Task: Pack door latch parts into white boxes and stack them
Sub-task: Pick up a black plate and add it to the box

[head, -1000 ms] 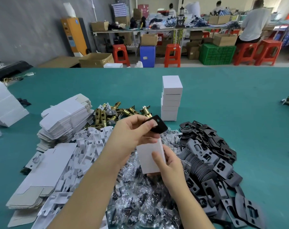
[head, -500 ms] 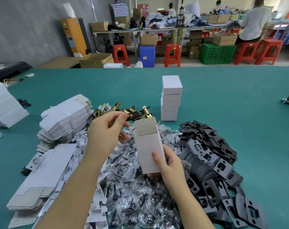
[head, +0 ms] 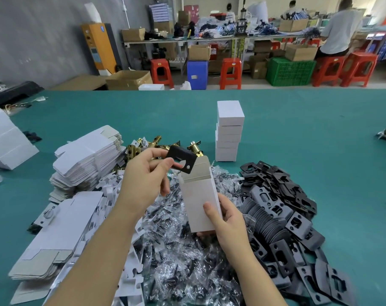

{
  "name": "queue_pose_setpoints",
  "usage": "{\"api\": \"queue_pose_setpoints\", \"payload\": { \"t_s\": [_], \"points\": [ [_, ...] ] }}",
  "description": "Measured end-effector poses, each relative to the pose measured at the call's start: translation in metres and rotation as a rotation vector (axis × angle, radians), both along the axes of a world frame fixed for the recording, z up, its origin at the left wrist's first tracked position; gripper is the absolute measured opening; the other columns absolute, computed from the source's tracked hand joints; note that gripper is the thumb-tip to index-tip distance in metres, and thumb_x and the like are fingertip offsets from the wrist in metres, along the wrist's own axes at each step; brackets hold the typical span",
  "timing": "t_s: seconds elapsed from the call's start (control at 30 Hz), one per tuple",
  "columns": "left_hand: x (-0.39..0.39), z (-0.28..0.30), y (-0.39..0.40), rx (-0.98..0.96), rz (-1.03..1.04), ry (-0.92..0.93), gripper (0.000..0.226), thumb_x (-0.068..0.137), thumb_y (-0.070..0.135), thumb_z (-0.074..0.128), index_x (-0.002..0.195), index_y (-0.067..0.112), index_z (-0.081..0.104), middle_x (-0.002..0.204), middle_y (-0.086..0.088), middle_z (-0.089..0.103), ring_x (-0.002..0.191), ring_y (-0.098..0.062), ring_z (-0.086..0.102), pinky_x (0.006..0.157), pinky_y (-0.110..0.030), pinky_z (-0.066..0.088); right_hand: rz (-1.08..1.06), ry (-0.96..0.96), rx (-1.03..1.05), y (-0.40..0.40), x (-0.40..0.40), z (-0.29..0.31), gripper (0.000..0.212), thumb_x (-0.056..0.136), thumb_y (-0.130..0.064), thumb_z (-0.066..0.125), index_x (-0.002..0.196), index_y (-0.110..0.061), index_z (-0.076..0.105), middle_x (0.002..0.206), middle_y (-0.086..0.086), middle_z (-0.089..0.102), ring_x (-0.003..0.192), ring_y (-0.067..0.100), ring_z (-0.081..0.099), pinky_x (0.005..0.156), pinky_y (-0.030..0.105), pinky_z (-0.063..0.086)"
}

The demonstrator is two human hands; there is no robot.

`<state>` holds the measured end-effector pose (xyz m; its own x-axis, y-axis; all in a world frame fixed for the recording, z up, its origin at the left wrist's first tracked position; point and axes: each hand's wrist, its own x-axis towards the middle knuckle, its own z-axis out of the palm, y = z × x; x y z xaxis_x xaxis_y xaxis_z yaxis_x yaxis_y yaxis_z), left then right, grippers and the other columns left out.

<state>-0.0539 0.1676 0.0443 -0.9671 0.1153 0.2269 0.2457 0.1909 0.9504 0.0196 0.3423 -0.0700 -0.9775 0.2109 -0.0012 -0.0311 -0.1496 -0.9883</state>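
Note:
My right hand (head: 226, 219) grips an upright white box (head: 198, 199) by its lower part, its top flap open. My left hand (head: 146, 175) pinches a black strike plate (head: 183, 159) just above and left of the box's open mouth. Behind them a stack of closed white boxes (head: 229, 131) stands on the green table (head: 320, 138). Brass latch bolts (head: 156, 144) lie behind my left hand. Black plates (head: 282, 208) are heaped to the right, and clear bags of screws (head: 187, 268) lie under my hands.
Flat unfolded box blanks (head: 86, 160) are piled at the left, with white card inserts (head: 112, 191) beside them. More white boxes (head: 4, 140) sit at the far left edge. Beyond the table are red stools (head: 230, 72), a green crate (head: 290, 71) and a seated person (head: 340, 32).
My left hand, which dropped to the pile of parts empty half a second ago, has come back up holding a black plate at the box mouth. The box stays upright in my right hand.

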Motion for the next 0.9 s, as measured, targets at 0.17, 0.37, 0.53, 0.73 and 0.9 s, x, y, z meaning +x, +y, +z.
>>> {"api": "queue_pose_setpoints", "payload": {
  "t_s": [0.17,0.37,0.53,0.73,0.9],
  "points": [
    [-0.001,0.013,0.009,-0.282,0.037,0.212,0.018,0.092,0.012,0.072,0.085,0.028,0.071,0.073,0.014,0.069,0.052,-0.001,0.053,0.051,-0.012,0.041,-0.003,0.018,0.002,0.001,0.0,0.0,0.053,0.078,-0.065,0.073,0.122,-0.036,0.069,0.114,-0.002,0.076,0.102,0.024,0.074,0.077,0.055,0.064],
    [0.009,0.03,0.022,-0.576,-0.028,0.34,0.011,0.092,0.02,0.073,0.1,0.022,0.081,0.091,0.012,0.072,0.085,-0.002,0.062,0.083,-0.028,0.051,0.011,0.048,-0.016,0.001,0.003,0.002,0.049,0.082,-0.06,0.072,0.125,-0.037,0.068,0.116,-0.002,0.074,0.105,0.025,0.072,0.08,0.058,0.063],
    [0.011,0.033,0.028,-0.71,-0.038,0.222,0.015,0.097,0.022,0.067,0.106,0.025,0.08,0.09,0.009,0.071,0.079,-0.009,0.06,0.079,-0.029,0.05,0.028,0.047,-0.053,0.001,0.002,0.005,0.045,0.082,-0.059,0.072,0.123,-0.039,0.069,0.116,0.0,0.074,0.104,0.025,0.072,0.076,0.051,0.065],
    [0.009,0.026,0.034,-0.804,-0.19,0.151,0.017,0.1,0.025,0.063,0.102,0.032,0.078,0.082,0.022,0.048,0.092,-0.015,0.046,0.091,-0.035,0.039,0.037,0.046,-0.071,0.002,0.003,0.004,0.045,0.08,-0.059,0.074,0.121,-0.04,0.07,0.115,0.002,0.074,0.103,0.025,0.072,0.075,0.042,0.063],
    [0.003,0.024,0.032,-0.807,-0.248,0.102,0.029,0.103,0.023,0.058,0.082,0.043,0.062,0.076,0.025,0.058,0.087,-0.005,0.047,0.095,-0.043,0.04,0.032,0.049,-0.064,0.001,0.003,0.006,0.044,0.08,-0.06,0.072,0.12,-0.042,0.07,0.113,0.0,0.074,0.1,0.022,0.072,0.073,0.042,0.063]
  ]
}}
